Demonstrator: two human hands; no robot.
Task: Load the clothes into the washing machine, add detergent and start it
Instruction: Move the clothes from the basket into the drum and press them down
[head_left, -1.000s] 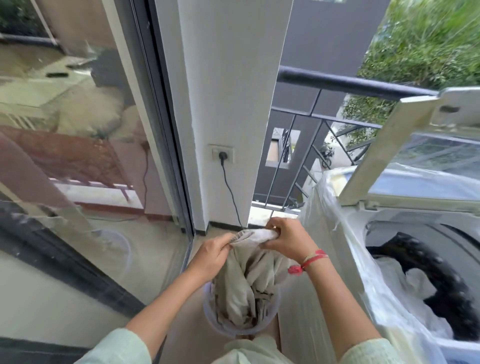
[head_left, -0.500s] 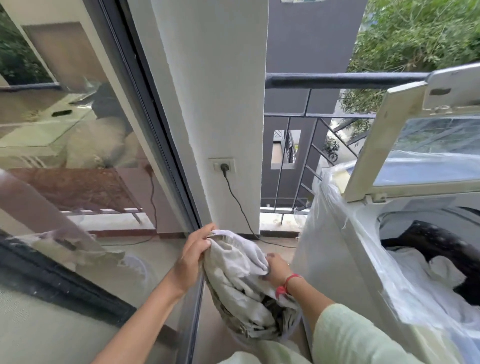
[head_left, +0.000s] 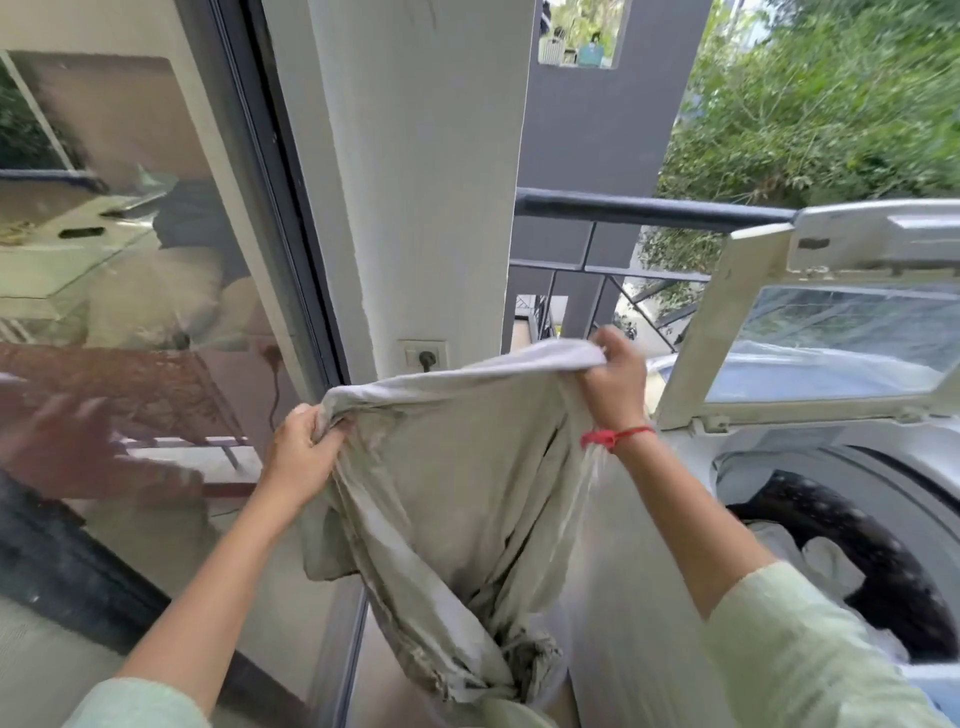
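Cloth (head_left: 467, 493) is off the floor and spread between both grips. The left grip (head_left: 304, 457) is clenched on its top-left corner. The right grip (head_left: 615, 384) pinches the top-right corner and sits higher. So the top edge slopes up to the right, and the long axis hangs straight down from it. The tail end is bunched low at the frame bottom. Can't tell if it rests on something there or hangs free.

Key relation: the washer (head_left: 769, 431) is to the right of the cloth, with its drum (head_left: 883, 582) to the right of and below the right grip. The right grip is the nearer one, just beside the front corner of the raised lid (head_left: 727, 322). The left grip is well apart from the drum, over by the glass door (head_left: 130, 312).

The lid is up and the opening is exposed. A white load (head_left: 831, 566) sits in the drum, so I'd say loading is partway done, with detergent and start not yet done.

My read of the next move: swing right, right grip leading over the rim and left grip following, so the cloth feeds in top edge first.

Risks:
- The hanging tail could drag on the washer's front wall or snag on the rim, so lift before crossing.
- The lid corner is close to the right wrist.
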